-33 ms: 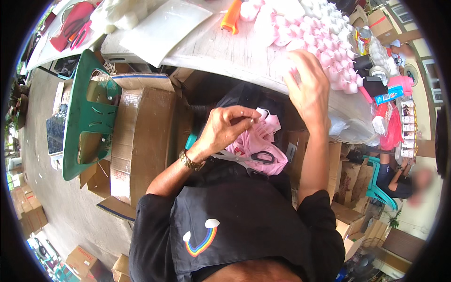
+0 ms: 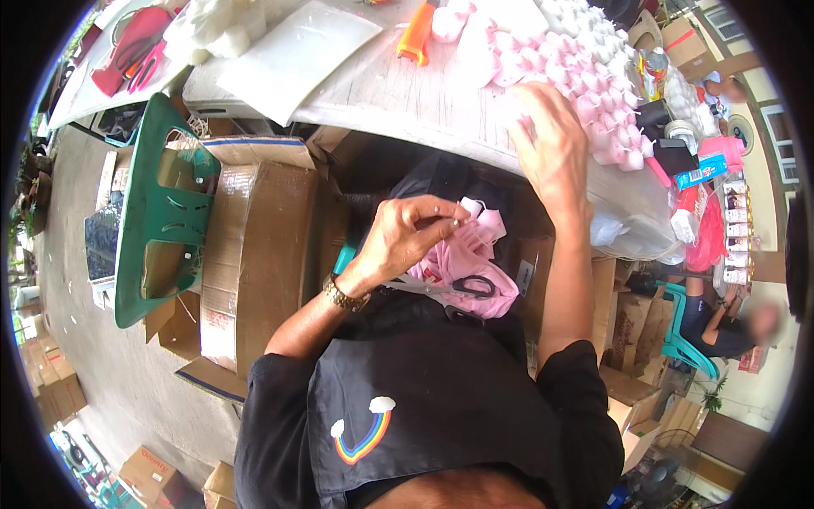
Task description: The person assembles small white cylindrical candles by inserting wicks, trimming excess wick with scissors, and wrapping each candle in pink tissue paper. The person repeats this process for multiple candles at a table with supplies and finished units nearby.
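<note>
My left hand (image 2: 413, 237) is over my lap, with thumb and forefinger pinched on something too small to make out. Right below it, a pink cloth (image 2: 458, 263) with ribbon-like loops lies on my lap. The black handles of a pair of scissors (image 2: 475, 287) rest on that cloth. My right hand (image 2: 553, 148) is raised at the table's edge, its thumb apart from the bent fingers; glare washes out the fingertips, and nothing shows between them. Close by it on the table lies a heap of pink puffed pieces (image 2: 585, 93).
On the white table (image 2: 373, 102) are a clear plastic sheet (image 2: 301, 55), an orange-handled tool (image 2: 415, 36) and white puffed pieces (image 2: 225, 30). A green plastic chair (image 2: 161, 212) and a cardboard box (image 2: 271, 246) stand to my left. Another person (image 2: 721, 327) sits at the far right.
My right hand has shifted very slightly to the left. My left hand keeps its pinch, and the view has tilted a little.
</note>
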A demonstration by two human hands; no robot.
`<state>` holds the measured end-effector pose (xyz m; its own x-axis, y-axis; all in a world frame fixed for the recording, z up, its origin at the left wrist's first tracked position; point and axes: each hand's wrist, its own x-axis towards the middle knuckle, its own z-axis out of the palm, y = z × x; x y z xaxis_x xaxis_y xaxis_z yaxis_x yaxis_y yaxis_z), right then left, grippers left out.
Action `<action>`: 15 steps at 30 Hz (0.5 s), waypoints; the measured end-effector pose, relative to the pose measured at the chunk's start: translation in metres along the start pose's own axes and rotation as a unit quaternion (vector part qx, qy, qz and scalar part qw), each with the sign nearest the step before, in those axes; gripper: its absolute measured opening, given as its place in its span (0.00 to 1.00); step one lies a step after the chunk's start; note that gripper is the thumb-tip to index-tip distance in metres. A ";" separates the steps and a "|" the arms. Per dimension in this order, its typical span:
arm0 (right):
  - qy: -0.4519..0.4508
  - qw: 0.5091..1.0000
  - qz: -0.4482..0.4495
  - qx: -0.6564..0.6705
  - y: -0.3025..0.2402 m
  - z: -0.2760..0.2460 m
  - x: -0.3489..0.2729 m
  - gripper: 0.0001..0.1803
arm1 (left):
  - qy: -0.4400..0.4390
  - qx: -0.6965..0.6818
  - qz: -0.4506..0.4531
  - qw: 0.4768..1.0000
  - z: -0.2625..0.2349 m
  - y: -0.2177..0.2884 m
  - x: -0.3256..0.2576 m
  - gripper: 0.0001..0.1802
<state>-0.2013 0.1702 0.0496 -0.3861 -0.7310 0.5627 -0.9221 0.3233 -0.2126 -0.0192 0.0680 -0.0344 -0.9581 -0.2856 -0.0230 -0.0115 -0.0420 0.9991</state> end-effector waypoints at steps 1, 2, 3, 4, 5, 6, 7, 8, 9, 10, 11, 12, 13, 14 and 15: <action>0.045 0.997 -0.041 -0.041 0.004 0.003 0.003 0.16 | 0.002 -0.001 -0.011 1.000 0.000 0.001 -0.002 0.07; 0.077 0.992 -0.054 -0.085 0.007 0.007 0.004 0.15 | 0.007 0.028 0.036 0.999 0.000 0.002 -0.004 0.06; 0.101 0.985 -0.060 -0.125 0.007 0.011 0.004 0.15 | 0.029 0.072 0.139 0.987 -0.001 0.003 -0.005 0.06; 0.122 0.985 -0.043 -0.114 0.004 0.011 -0.004 0.14 | 0.055 0.092 0.209 0.972 -0.002 0.003 -0.002 0.05; 0.109 0.992 -0.036 -0.046 -0.001 0.010 -0.014 0.13 | 0.055 0.103 0.222 0.968 -0.004 0.003 -0.003 0.05; 0.081 0.996 -0.007 0.026 -0.009 0.007 -0.026 0.13 | 0.037 0.047 0.183 0.981 -0.006 0.003 -0.001 0.06; 0.053 0.994 0.022 0.096 -0.017 0.004 -0.037 0.12 | -0.008 -0.018 0.085 0.996 -0.008 0.003 -0.002 0.07; 0.018 0.984 0.037 0.175 -0.023 0.001 -0.046 0.12 | -0.036 -0.072 -0.023 0.996 -0.009 0.003 0.001 0.09; -0.027 0.966 0.063 0.250 -0.032 -0.002 -0.057 0.11 | -0.051 -0.100 0.000 0.994 -0.008 0.002 0.001 0.11; -0.032 0.966 0.049 0.254 -0.038 -0.005 -0.064 0.12 | -0.052 -0.119 0.010 0.991 -0.006 0.002 0.002 0.14; -0.049 0.958 0.074 0.272 -0.044 -0.008 -0.070 0.12 | -0.058 -0.139 0.013 0.989 -0.002 0.002 0.003 0.18; -0.054 0.944 0.114 0.306 -0.048 -0.011 -0.075 0.12 | -0.096 -0.175 0.009 0.980 -0.001 0.003 0.005 0.26; -0.066 0.927 0.154 0.336 -0.050 -0.015 -0.079 0.11 | -0.109 -0.195 0.005 0.975 0.003 0.004 0.006 0.26; -0.058 0.930 0.148 0.331 -0.050 -0.018 -0.081 0.11 | -0.122 -0.215 -0.001 0.969 0.006 0.006 0.007 0.27; -0.057 0.934 0.136 0.325 -0.049 -0.021 -0.082 0.11 | -0.135 -0.235 -0.004 0.963 0.009 0.009 0.007 0.28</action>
<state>-0.1241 0.2268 0.0308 -0.5738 -0.7467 0.3364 -0.5972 0.1004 -0.7957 -0.0290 0.0744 -0.0256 -0.9988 -0.0257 0.0424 0.0496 -0.4895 0.8706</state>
